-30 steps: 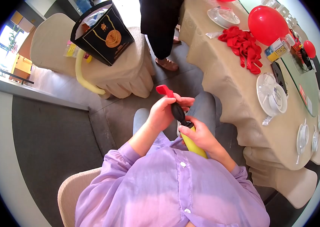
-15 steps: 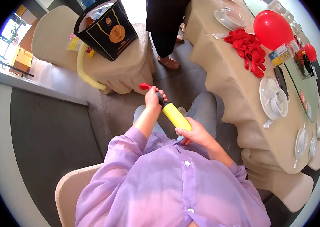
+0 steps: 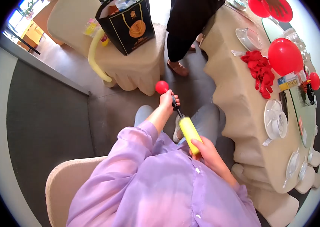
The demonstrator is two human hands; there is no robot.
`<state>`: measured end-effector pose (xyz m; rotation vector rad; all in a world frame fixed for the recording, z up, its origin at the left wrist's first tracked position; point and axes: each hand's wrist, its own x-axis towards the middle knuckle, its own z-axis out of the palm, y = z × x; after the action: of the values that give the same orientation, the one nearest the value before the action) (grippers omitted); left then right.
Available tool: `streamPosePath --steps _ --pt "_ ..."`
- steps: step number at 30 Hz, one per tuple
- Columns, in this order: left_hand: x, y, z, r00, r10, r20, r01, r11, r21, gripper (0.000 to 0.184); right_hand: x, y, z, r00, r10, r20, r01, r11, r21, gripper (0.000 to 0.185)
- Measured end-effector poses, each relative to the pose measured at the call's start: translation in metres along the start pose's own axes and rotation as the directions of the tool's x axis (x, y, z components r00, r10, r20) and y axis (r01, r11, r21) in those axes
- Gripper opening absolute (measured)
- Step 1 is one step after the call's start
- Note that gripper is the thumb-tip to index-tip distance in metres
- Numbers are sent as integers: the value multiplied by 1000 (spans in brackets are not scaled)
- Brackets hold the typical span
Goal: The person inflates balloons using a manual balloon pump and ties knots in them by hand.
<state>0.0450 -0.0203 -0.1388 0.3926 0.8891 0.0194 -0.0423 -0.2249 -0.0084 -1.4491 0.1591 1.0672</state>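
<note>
A yellow hand balloon pump (image 3: 190, 132) is held over my lap, its black rod showing between the barrel and the black end piece. My left hand (image 3: 168, 101) is closed around that black end. Just beyond its fingers sits a small, partly filled red balloon (image 3: 162, 87); its neck is hidden in the grip. My right hand (image 3: 206, 148) wraps the near end of the yellow barrel.
Right of me, a cloth-covered table (image 3: 239, 102) carries limp red balloons (image 3: 258, 70), a large inflated balloon (image 3: 285, 56) and wrapped dishes (image 3: 275, 120). A black gift bag (image 3: 127, 30) stands on a covered chair ahead. Beside it, a person in black trousers (image 3: 184, 30) stands.
The red balloon has swollen from limp to a small ball. My hands have moved apart, baring the pump's rod. The view has shifted, revealing another person's hand at a balloon in the top right.
</note>
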Motion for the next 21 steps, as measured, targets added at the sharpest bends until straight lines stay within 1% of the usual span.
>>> streamPosePath --steps 2,3,4,5,6,8,9,11,12,13,14,16,17,18,20,21 --pt "-10 2 15 993 12 120 -19 998 53 11 32 -7 8 999 -32 16 33 997 -70 30" --pt "-8 10 18 988 48 146 -61 995 83 13 36 -8 10 999 -34 11 35 997 -74 30" --pt "-8 18 21 992 65 108 -77 991 109 13 40 -9 13 1000 -20 15 21 999 -27 29" --pt "-8 23 23 992 33 125 -51 988 144 15 43 -10 16 1000 -4 24 4 1000 20 28" --pt "-12 28 24 991 -2 134 -22 984 178 17 32 -13 17 1000 2 30 -2 1000 20 28" --pt "-3 37 29 987 -12 159 -5 994 107 17 -11 -22 10 992 60 110 -74 988 135 31" --pt "-3 36 30 988 18 153 -33 995 95 14 -26 -16 8 995 79 66 -89 981 172 31" --pt "4 21 21 988 -7 153 -6 997 83 13 -40 -7 10 995 96 -19 -89 969 229 33" --pt "4 13 18 988 -32 152 18 996 91 12 -29 -1 12 998 51 -21 -45 976 211 30" --pt "-2 5 19 988 -74 136 59 992 116 13 -8 6 9 998 61 24 -65 975 213 28" --pt "-5 0 22 986 -84 142 68 991 116 13 11 10 6 995 71 68 -84 972 220 26" --pt "-11 3 27 981 -28 193 -21 969 247 15 34 5 12 998 61 34 -68 971 230 24" --pt "-13 11 29 985 -41 168 2 974 228 14 39 5 17 998 62 13 -63 968 244 24" --pt "-10 14 28 974 -63 220 6 969 248 14 29 1 20 998 65 23 -69 967 247 24" --pt "-5 27 37 973 -45 227 -2 980 201 13 -13 -14 19 992 77 100 -102 953 285 26" --pt "1 31 39 974 -28 223 -18 979 202 14 -28 -11 17 992 104 77 -123 944 306 27"
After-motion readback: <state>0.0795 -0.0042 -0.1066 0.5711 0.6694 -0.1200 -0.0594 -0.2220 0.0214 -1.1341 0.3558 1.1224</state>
